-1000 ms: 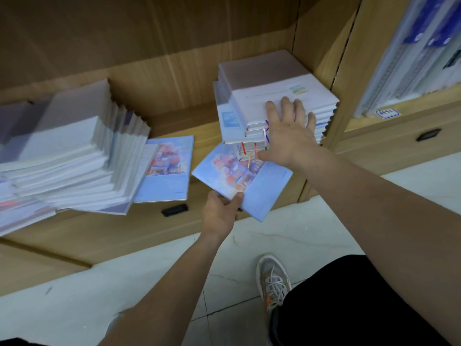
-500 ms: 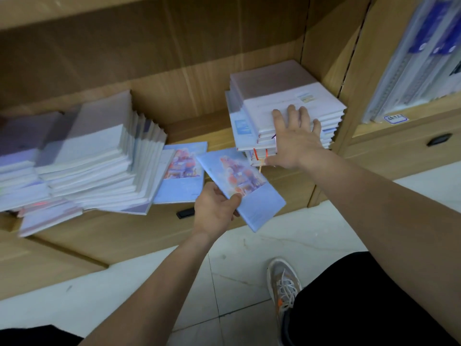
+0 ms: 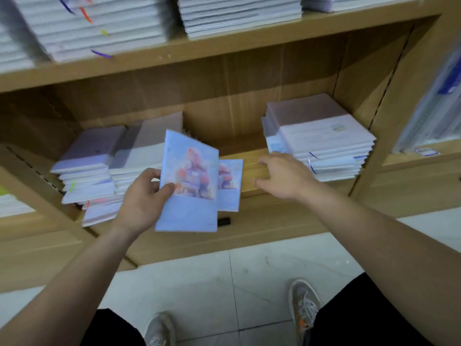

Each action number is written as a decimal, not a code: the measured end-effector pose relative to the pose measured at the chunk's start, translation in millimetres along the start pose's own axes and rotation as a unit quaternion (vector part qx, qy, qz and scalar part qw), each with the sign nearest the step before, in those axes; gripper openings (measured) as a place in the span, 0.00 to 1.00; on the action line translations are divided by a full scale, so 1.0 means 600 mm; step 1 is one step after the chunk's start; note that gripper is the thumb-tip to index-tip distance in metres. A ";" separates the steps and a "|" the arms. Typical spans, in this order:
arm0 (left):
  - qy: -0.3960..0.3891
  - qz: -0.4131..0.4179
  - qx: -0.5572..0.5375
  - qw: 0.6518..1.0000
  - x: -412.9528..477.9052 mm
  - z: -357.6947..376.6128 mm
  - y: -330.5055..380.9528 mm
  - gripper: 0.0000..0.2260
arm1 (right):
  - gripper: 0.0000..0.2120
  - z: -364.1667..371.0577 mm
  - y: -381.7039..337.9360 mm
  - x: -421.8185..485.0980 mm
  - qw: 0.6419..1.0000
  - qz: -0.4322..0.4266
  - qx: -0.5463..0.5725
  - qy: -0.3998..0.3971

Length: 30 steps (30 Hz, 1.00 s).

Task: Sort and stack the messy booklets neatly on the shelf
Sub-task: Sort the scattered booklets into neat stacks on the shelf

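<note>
You've got a wooden shelf [image 3: 252, 168] here. On the left of your lower board, slumped and fanned piles of pale booklets [image 3: 99, 171] lie with some corners overhanging the front edge. On the right, a squarer stack [image 3: 319, 141] sits near the side wall. Between them one blue picture-cover booklet [image 3: 229, 196] lies flat. A small black tab [image 3: 223, 221] sits on the front face. Your upper board [image 3: 224, 43] carries white stacks [image 3: 239, 13].

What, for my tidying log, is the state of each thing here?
Blue booklet: held up, tilted, gripped.
Left hand: grips it.
Second booklet: lying flat on the shelf.
Right hand: open, holding nothing.
Right pile: stacked, fairly even.
Left piles: uneven, slipping apart.
</note>
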<state>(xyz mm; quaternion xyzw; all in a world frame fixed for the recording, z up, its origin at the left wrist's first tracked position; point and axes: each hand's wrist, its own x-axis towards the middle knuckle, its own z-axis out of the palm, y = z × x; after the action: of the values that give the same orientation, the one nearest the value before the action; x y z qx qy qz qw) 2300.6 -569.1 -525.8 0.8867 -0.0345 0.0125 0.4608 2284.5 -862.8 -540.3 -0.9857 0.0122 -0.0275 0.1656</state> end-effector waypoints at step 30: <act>0.019 0.028 0.115 0.993 0.085 -0.010 -0.076 0.12 | 0.15 0.118 -0.001 0.028 0.981 0.140 0.132 -0.009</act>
<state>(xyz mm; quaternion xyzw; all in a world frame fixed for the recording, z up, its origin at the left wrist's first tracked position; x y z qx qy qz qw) 2354.8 -540.5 -557.1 0.9320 -0.0486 0.0459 0.3561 2305.3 -839.9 -606.3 -0.9439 0.1449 0.0033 0.2967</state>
